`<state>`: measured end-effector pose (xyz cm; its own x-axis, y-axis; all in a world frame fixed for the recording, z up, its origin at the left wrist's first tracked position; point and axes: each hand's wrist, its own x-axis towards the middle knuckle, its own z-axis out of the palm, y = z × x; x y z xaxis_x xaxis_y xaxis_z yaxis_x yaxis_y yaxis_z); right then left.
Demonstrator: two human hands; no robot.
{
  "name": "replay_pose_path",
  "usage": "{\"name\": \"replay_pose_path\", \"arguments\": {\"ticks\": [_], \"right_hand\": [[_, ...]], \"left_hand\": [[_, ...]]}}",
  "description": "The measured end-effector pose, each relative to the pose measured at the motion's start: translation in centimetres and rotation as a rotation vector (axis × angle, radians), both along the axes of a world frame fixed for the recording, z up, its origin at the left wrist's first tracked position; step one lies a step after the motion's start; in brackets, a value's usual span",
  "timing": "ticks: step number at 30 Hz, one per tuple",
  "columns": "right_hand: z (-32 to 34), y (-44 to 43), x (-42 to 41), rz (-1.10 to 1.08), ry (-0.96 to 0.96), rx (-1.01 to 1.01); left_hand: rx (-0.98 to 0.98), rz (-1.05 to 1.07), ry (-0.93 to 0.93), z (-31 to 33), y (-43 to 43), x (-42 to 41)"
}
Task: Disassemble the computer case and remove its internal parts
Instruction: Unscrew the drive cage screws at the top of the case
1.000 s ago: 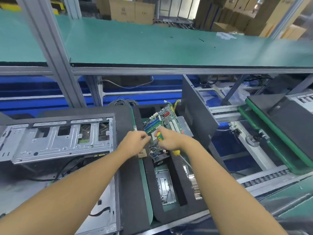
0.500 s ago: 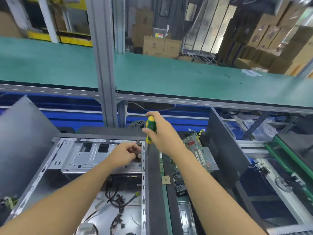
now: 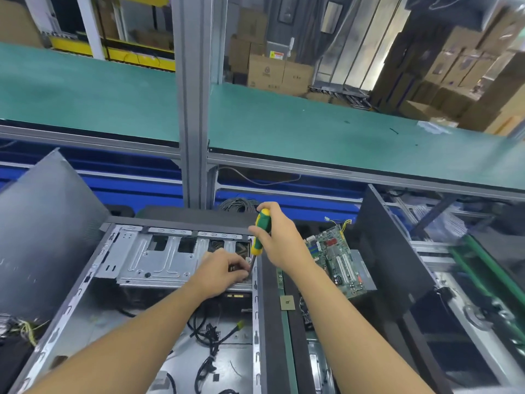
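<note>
A green-and-yellow screwdriver (image 3: 260, 231) was gripped upright in the right hand (image 3: 281, 240), just above the centre of the frame, with the fingers wrapped round its handle. Its shaft was pointed down at the right end of the drive cage (image 3: 159, 260), inside the open computer case (image 3: 83, 291) that filled the lower left of the frame. The left hand (image 3: 221, 275) was laid on the cage, fingers curled and fingertips pinched about the lower shaft. Loose black cables (image 3: 210, 331) were spread on the case floor at lower centre. A motherboard (image 3: 338, 260) was propped at a tilt right of centre, outside the case, with a small square processor chip (image 3: 287, 303) lying just below and left of it. A grey side panel (image 3: 42, 231) was leaned at the left edge
</note>
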<state>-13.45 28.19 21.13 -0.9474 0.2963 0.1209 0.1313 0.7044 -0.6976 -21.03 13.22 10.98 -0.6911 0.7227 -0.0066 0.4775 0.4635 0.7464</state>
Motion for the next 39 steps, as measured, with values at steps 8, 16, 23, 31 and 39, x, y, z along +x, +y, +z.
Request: {"name": "replay_pose_path", "arguments": {"ticks": [8, 16, 23, 31, 39], "right_hand": [[0.4, -0.2, -0.3, 0.003, -0.029, 0.026], [0.9, -0.5, -0.1, 0.072, -0.076, 0.204], [2.1, -0.4, 0.5, 0.145, -0.135, 0.235], [3.1, -2.0, 0.6, 0.022, -0.221, 0.467], [4.2, -2.1, 0.7, 0.129, -0.334, 0.280]], "left_hand": [[-0.012, 0.035, 0.051, -0.9, 0.4, -0.2], [-0.014, 0.022, 0.080, -1.6, 0.5, -0.5], [0.012, 0.035, 0.081, -2.0, 0.3, -0.5], [-0.016, 0.007, 0.088, -2.1, 0.4, -0.5], [0.011, -0.008, 0.099, -2.2, 0.4, -0.5]]}}
